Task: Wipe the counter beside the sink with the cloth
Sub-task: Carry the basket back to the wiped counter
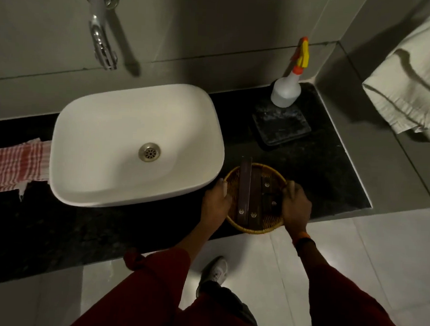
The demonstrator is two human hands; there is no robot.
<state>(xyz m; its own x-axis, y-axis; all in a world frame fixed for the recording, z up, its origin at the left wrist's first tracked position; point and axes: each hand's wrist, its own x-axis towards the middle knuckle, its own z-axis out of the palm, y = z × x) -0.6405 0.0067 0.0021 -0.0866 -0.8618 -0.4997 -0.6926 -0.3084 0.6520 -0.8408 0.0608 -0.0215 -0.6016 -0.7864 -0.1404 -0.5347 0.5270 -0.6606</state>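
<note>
Red sleeves (154, 283) reach from the bottom edge toward the dark worktop (327, 167). Left of the white sink (136, 144), the red-and-white checked cloth (16, 166) lies flat, partly tucked under the sink's rim. Right of the sink, the left hand (216, 200) and right hand (296, 205) curl their fingers around opposite rims of a wicker basket (255, 228) holding dark packets. Farther right of the sink stand a dark tray (281, 126) and spray bottle (286, 89).

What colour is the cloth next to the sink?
The cloth has red and white stripes or checks, seen in the head view, lying left of the white sink.
</note>
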